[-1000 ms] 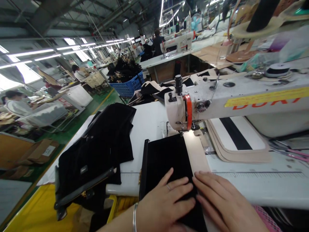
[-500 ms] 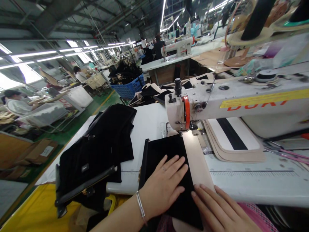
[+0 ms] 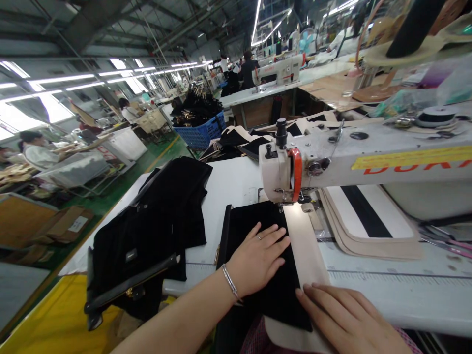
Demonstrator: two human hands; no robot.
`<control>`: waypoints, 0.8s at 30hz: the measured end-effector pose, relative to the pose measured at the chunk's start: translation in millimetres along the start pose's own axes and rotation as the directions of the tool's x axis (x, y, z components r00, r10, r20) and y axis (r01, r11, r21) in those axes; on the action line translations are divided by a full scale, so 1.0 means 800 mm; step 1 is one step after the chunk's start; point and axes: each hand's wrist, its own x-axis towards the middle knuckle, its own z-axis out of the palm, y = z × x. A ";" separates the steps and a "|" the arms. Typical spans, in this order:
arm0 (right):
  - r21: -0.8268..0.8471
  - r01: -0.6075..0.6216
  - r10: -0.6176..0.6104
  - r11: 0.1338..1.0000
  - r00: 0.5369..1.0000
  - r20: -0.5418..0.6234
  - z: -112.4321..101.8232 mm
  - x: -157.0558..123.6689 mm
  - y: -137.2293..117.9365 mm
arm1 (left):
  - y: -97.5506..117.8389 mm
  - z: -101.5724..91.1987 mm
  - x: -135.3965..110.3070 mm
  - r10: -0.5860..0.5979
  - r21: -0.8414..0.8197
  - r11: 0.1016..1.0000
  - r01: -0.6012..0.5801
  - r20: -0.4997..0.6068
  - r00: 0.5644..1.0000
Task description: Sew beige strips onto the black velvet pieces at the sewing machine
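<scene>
My left hand [image 3: 260, 255] lies flat on a black fabric panel [image 3: 273, 305], its fingers spread. Under the black panel's right edge runs a beige strip of material [image 3: 306, 246], which reaches up beneath the presser foot [image 3: 282, 206] of the sewing machine [image 3: 346, 152]. My right hand [image 3: 346, 314] rests on the beige strip near its front end, fingers stretched out and fingertips close to the black panel's edge. A dark bar with a gold-coloured fitting borders the panel's left side. The needle point itself is too small to make out.
Black bag-like pieces [image 3: 147, 236] with a dark frame are heaped to the left. Rounded beige panels with a black stripe [image 3: 372, 221] lie stacked under the machine arm. Pink-handled scissors [image 3: 453, 246] lie at right. Beyond stands a blue crate [image 3: 201, 132] of black pieces.
The black panel and beige strip have slid a little forward under the presser foot, and my left hand has moved forward with them. My right hand stays near the strip's front end.
</scene>
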 end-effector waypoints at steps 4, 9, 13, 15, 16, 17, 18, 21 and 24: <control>0.063 -0.085 0.087 0.994 0.995 -0.042 0.005 0.013 0.000 | -0.013 0.001 0.018 -0.008 0.004 1.000 0.008 -0.019 1.000; 0.104 -0.112 0.117 0.988 0.992 -0.047 0.020 0.014 0.006 | -0.021 -0.002 0.028 -0.005 0.021 1.000 0.006 -0.052 0.999; 0.142 -0.123 0.128 0.982 0.992 -0.023 0.023 0.014 0.013 | -0.003 0.000 0.000 0.090 -0.039 0.995 -0.093 -0.078 0.993; 0.161 -0.130 0.137 0.978 0.990 -0.035 0.020 0.016 0.015 | 0.008 0.008 -0.020 0.157 -0.080 0.982 -0.169 -0.139 0.978; 0.161 -0.123 0.129 0.979 0.991 -0.032 0.018 0.017 0.015 | 0.012 0.013 -0.029 0.182 -0.091 0.975 -0.200 -0.174 0.968; 0.154 -0.108 0.114 0.982 0.993 -0.028 0.016 0.018 0.016 | 0.014 0.019 -0.036 0.204 -0.098 0.969 -0.227 -0.206 0.957; 0.145 -0.092 0.096 0.985 0.995 -0.023 0.014 0.019 0.017 | 0.016 0.024 -0.041 0.217 -0.101 0.964 -0.245 -0.234 0.948; 0.127 -0.053 0.056 0.990 0.998 -0.022 0.015 0.018 0.019 | 0.013 0.036 -0.044 0.228 -0.107 0.957 -0.268 -0.286 0.931; 0.153 -0.049 0.053 0.987 0.998 -0.027 0.023 0.015 0.022 | 0.004 0.040 -0.037 0.223 -0.096 0.960 -0.263 -0.303 0.927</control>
